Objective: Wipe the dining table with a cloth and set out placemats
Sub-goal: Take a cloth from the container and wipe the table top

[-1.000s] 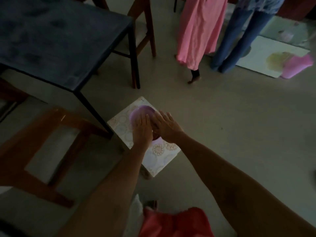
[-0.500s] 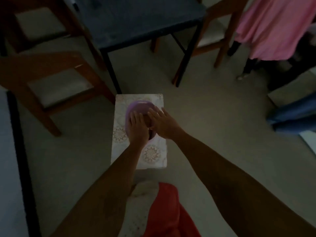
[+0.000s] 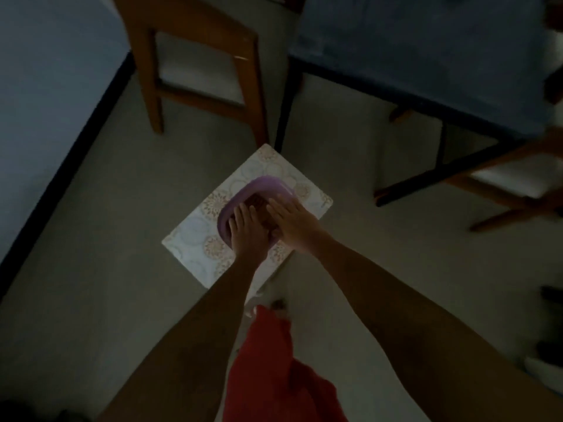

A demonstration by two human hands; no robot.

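Both hands were seen lowered into a purple basin (image 3: 259, 185) set on a small patterned stool (image 3: 195, 236) on the floor, beside the dark dining table (image 3: 441, 56) and a wooden chair (image 3: 195, 35). The left hand (image 3: 248, 231) and the right hand (image 3: 294, 222) lay flat, fingers spread, pressed on a dark, crumpled mass judged to be the cloth (image 3: 259, 205); nothing was gripped by either. The cloth was judged soft, limp and possibly wet, so heavier and dripping. It would best be gathered in a bunch at its middle and wrung. No placemats were visible.
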